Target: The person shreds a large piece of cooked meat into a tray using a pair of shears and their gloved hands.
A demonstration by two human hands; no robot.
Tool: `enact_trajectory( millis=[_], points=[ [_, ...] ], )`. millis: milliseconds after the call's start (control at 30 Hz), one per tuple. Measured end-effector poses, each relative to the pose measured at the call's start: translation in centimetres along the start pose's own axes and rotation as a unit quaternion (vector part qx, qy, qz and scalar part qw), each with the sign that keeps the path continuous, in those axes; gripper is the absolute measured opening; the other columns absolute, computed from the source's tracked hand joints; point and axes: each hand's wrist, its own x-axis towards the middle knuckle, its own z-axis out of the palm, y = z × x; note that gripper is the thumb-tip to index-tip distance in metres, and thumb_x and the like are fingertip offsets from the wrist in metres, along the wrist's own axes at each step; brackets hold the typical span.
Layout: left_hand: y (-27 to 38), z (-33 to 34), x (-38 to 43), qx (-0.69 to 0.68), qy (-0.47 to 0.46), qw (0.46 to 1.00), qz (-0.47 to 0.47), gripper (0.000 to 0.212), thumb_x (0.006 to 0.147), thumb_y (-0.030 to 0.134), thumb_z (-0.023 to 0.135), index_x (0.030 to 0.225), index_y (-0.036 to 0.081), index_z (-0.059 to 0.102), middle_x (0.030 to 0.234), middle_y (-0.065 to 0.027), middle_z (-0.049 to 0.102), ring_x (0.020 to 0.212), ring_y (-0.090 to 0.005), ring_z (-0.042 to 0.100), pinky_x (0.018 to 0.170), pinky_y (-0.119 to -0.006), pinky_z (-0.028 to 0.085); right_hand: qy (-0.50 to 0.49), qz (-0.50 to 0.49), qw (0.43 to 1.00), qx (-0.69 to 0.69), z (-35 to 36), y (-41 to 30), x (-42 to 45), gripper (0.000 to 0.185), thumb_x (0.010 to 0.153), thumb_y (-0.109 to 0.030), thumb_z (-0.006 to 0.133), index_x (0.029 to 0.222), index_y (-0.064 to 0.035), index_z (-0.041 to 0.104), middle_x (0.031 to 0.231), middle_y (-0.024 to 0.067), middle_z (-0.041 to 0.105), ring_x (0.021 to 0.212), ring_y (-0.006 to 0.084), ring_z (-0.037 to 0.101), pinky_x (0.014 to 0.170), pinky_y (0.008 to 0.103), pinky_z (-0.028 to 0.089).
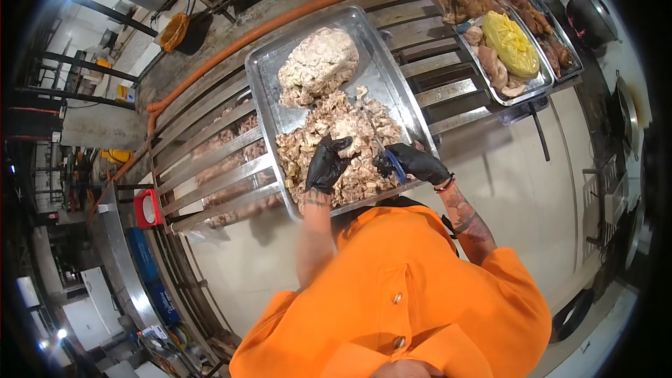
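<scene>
A large metal tray [268, 115] lies on a slatted metal rack before me. A pale, lumpy mass of meat or offal [320, 63] rests in its far part, and a heap of cut pieces [336, 115] fills the near part. My right hand [417, 163], in a black glove, grips the blue handle of a knife [395, 165]; its blade points away from me over the heap. My left hand [329, 164], also black-gloved, is over the left side of the heap with thumb and fingers apart. Whether its fingertips touch any piece is unclear.
Slatted rack bars [210, 168] run under the tray, with more meat below them. At the right stand a metal tray [548, 81] with meat and a yellow plastic bag [509, 44], and another tray of meat [564, 58]. An orange pipe [236, 47] runs along the far side.
</scene>
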Motion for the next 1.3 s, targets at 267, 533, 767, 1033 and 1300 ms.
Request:
enact_trajectory(
  millis=[267, 533, 767, 1033, 1300],
  points=[
    [3.3, 4.7, -0.9, 0.281, 0.013, 0.959, 0.038, 0.050, 0.079, 0.007, 0.066, 0.123, -0.010, 0.050, 0.106, -0.0148, 0.065, 0.083, -0.0152, 0.063, 0.076, -0.025, 0.046, -0.182, 0.208, 0.938, -0.209, -3.7, -4.8, 1.9, 0.050, 0.077, -0.036, 0.076, 0.104, 0.0006, 0.055, 0.093, 0.0118, 0.058, 0.085, 0.0212, 0.055, 0.076, 0.0355, 0.043],
    [4.5, 6.3, -2.7, 0.329, 0.003, 0.944, 0.037, 0.029, 0.081, 0.010, 0.071, 0.104, -0.007, 0.064, 0.090, -0.0057, 0.068, 0.081, -0.0112, 0.059, 0.075, -0.024, 0.044, -0.177, 0.169, 0.943, -0.224, -2.4, -5.8, 2.3, 0.056, 0.076, -0.039, 0.078, 0.105, 0.0006, 0.052, 0.087, 0.0086, 0.052, 0.079, 0.0180, 0.048, 0.072, 0.0326, 0.041],
    [4.6, 5.6, -2.3, 0.248, -0.005, 0.967, 0.061, 0.030, 0.080, 0.005, 0.066, 0.106, -0.008, 0.063, 0.091, -0.0095, 0.068, 0.082, -0.0136, 0.063, 0.073, -0.026, 0.048, -0.125, 0.072, 0.984, -0.107, -0.4, -3.1, 0.6, 0.046, 0.083, -0.036, 0.070, 0.098, 0.0035, 0.053, 0.086, 0.0102, 0.054, 0.077, 0.0183, 0.050, 0.071, 0.0344, 0.042],
    [2.9, 2.2, -1.9, 0.399, -0.078, 0.878, 0.253, 0.034, 0.083, 0.003, 0.060, 0.116, -0.005, 0.058, 0.111, -0.0118, 0.065, 0.098, -0.0166, 0.062, 0.083, -0.027, 0.049, 0.012, 0.134, 0.989, 0.060, 2.9, -3.2, 0.3, 0.028, 0.090, -0.024, 0.063, 0.089, 0.0036, 0.064, 0.062, 0.0009, 0.055, 0.057, 0.0069, 0.051, 0.055, 0.0238, 0.044],
    [-0.6, 1.6, -0.4, -0.192, 0.038, 0.978, -0.078, 0.017, 0.090, 0.006, 0.057, 0.105, 0.000, 0.062, 0.097, -0.0140, 0.064, 0.088, -0.0294, 0.062, 0.089, -0.054, 0.050, 0.079, 0.039, 0.991, 0.105, 3.1, -3.2, -0.7, 0.037, 0.095, -0.022, 0.055, 0.121, 0.0040, 0.053, 0.106, 0.0092, 0.063, 0.094, 0.0119, 0.062, 0.080, 0.0253, 0.051]
  ],
)
